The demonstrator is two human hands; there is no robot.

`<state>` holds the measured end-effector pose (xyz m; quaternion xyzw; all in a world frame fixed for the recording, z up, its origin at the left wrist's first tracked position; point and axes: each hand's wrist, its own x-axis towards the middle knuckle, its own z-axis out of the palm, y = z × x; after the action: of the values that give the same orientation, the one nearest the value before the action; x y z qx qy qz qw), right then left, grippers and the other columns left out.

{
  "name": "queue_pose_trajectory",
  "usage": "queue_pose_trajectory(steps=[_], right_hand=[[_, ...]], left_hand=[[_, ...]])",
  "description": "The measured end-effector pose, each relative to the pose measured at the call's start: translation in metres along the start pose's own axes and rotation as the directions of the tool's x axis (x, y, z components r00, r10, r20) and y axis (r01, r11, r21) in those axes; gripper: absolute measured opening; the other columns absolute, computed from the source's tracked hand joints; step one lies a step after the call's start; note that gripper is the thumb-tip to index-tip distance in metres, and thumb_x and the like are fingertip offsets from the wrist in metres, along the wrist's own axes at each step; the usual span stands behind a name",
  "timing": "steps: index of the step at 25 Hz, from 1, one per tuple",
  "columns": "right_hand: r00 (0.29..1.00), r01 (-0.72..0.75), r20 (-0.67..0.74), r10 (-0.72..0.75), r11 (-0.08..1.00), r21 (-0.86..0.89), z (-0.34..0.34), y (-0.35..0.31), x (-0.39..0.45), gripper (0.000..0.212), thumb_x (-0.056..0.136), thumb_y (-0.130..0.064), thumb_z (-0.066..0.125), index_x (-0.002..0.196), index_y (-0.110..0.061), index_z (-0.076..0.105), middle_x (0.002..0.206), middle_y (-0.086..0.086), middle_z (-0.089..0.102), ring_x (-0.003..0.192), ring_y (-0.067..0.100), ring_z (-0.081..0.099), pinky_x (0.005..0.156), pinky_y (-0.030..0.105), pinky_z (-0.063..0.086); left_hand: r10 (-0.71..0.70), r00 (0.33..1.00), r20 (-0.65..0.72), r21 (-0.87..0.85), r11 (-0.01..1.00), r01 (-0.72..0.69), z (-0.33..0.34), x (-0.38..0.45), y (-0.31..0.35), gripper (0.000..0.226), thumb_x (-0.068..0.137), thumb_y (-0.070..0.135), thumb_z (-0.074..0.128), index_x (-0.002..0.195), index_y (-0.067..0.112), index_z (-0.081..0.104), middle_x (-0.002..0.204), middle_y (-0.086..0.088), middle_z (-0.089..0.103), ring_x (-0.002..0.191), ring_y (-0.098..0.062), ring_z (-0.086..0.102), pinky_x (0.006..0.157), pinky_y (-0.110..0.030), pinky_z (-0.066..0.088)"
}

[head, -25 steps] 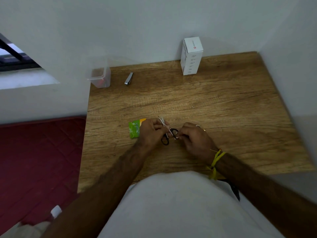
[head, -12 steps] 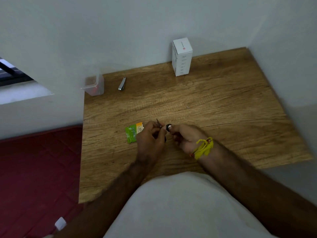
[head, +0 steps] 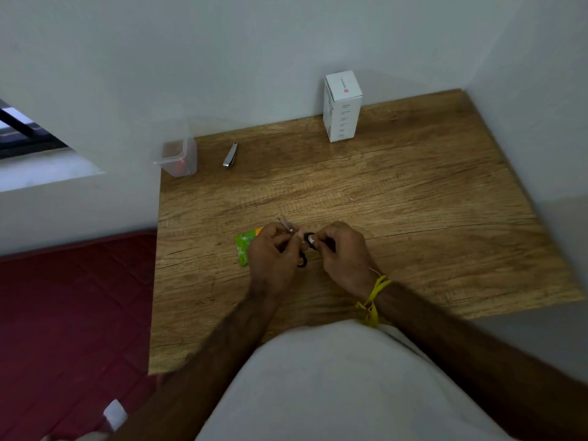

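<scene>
Two hands on the small scissors, low over the desk at its 6 o'clock, blades aimed at 11 o'clock. Left hand has fingers curled round the shank; right hand pinches a black loop. We're prob. seating the grip; next, open blades onto the green sachet at 9 o'clock.

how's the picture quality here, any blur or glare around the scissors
Head view: dim, even light, no glare on the table; left hand and right hand look slightly blurred, so the small scissors they hold are smeared; wide-angle lens bows the table's edges.
</scene>
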<state>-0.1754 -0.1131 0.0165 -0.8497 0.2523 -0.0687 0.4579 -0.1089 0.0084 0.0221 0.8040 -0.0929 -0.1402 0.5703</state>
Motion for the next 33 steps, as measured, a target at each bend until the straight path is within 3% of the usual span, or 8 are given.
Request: queue_pose_trajectory(steps=[3, 7, 12, 16, 21, 25, 28, 33], right_hand=[[0.995, -0.039, 0.086, 0.041, 0.999, -0.021, -0.015, 0.001, 0.005, 0.008, 0.09, -0.009, 0.068, 0.093, -0.009, 0.075, 0.089, -0.005, 0.064, 0.085, 0.009, 0.059, 0.075, 0.022, 0.048], [0.96, -0.278, 0.074, 0.269, 0.91, 0.308, -0.032, 0.004, 0.012, 0.009, 0.091, -0.011, 0.07, 0.09, -0.016, 0.078, 0.087, -0.002, 0.074, 0.078, 0.005, 0.066, 0.07, 0.021, 0.053], [0.923, -0.384, 0.244, 0.297, 0.729, 0.566, -0.01, 0.002, 0.014, 0.012, 0.088, 0.002, 0.067, 0.087, -0.009, 0.073, 0.081, 0.007, 0.071, 0.072, 0.013, 0.064, 0.06, 0.018, 0.049], [0.993, -0.12, 0.037, 0.114, 0.947, 0.297, -0.006, 0.005, 0.008, 0.012, 0.087, -0.003, 0.07, 0.095, -0.009, 0.077, 0.087, -0.005, 0.071, 0.079, 0.001, 0.064, 0.074, 0.016, 0.05], [0.889, 0.458, 0.046, -0.456, 0.879, -0.135, -0.002, 0.009, -0.003, 0.018, 0.092, -0.012, 0.056, 0.088, -0.011, 0.073, 0.09, 0.0, 0.065, 0.089, 0.012, 0.055, 0.082, 0.025, 0.041], [0.993, 0.092, 0.044, -0.108, 0.959, 0.269, -0.006, -0.005, -0.007, 0.013, 0.087, 0.0, 0.069, 0.089, -0.01, 0.076, 0.095, 0.0, 0.069, 0.086, 0.001, 0.064, 0.078, 0.015, 0.049], [0.962, -0.197, -0.05, 0.27, 0.807, 0.557, -0.012, -0.001, 0.005, 0.017, 0.088, -0.003, 0.07, 0.084, -0.019, 0.074, 0.081, -0.001, 0.074, 0.074, 0.006, 0.067, 0.072, 0.021, 0.053], [0.924, -0.159, -0.262, 0.277, 0.905, 0.394, -0.003, 0.026, 0.018, 0.011, 0.089, -0.006, 0.069, 0.097, -0.012, 0.075, 0.086, -0.009, 0.071, 0.081, 0.004, 0.067, 0.072, 0.017, 0.053]], left_hand=[[-0.126, 0.989, 0.074, -0.127, 0.983, 0.134, -0.003, 0.007, -0.003, 0.011, 0.089, 0.002, 0.07, 0.1, -0.002, 0.068, 0.083, -0.012, 0.077, 0.074, -0.023, 0.076, 0.067, -0.036, 0.062], [-0.173, 0.977, 0.129, -0.176, 0.965, 0.194, -0.01, 0.016, -0.005, 0.013, 0.091, 0.003, 0.068, 0.102, -0.003, 0.068, 0.085, -0.017, 0.076, 0.07, -0.025, 0.074, 0.058, -0.03, 0.058], [-0.168, 0.953, 0.251, -0.193, 0.956, 0.219, -0.014, 0.018, -0.008, 0.017, 0.092, 0.0, 0.065, 0.108, -0.005, 0.066, 0.082, -0.022, 0.073, 0.053, -0.022, 0.064, 0.055, -0.031, 0.058], [-0.21, 0.978, -0.015, -0.026, 0.977, 0.21, -0.005, 0.019, -0.023, 0.012, 0.087, 0.021, 0.076, 0.093, 0.012, 0.072, 0.084, -0.009, 0.076, 0.076, -0.022, 0.074, 0.071, -0.042, 0.063], [-0.356, 0.922, 0.153, -0.227, 0.896, 0.383, 0.009, 0.021, -0.009, 0.017, 0.089, 0.02, 0.073, 0.073, 0.015, 0.075, 0.081, -0.015, 0.076, 0.075, -0.028, 0.073, 0.075, -0.042, 0.061], [-0.407, 0.908, 0.098, -0.231, 0.878, 0.419, 0.008, 0.027, -0.012, 0.013, 0.089, 0.006, 0.069, 0.076, 0.004, 0.072, 0.075, -0.016, 0.073, 0.066, -0.025, 0.068, 0.07, -0.043, 0.059], [-0.319, 0.916, 0.245, -0.172, 0.915, 0.364, 0.004, 0.019, -0.02, 0.02, 0.096, 0.011, 0.063, 0.088, -0.006, 0.07, 0.071, -0.014, 0.071, 0.056, -0.016, 0.064, 0.057, -0.028, 0.055], [-0.243, 0.882, 0.403, -0.113, 0.943, 0.312, 0.006, 0.005, -0.029, 0.019, 0.096, 0.015, 0.064, 0.096, -0.002, 0.072, 0.074, -0.024, 0.069, 0.063, -0.029, 0.064, 0.063, -0.032, 0.055]])
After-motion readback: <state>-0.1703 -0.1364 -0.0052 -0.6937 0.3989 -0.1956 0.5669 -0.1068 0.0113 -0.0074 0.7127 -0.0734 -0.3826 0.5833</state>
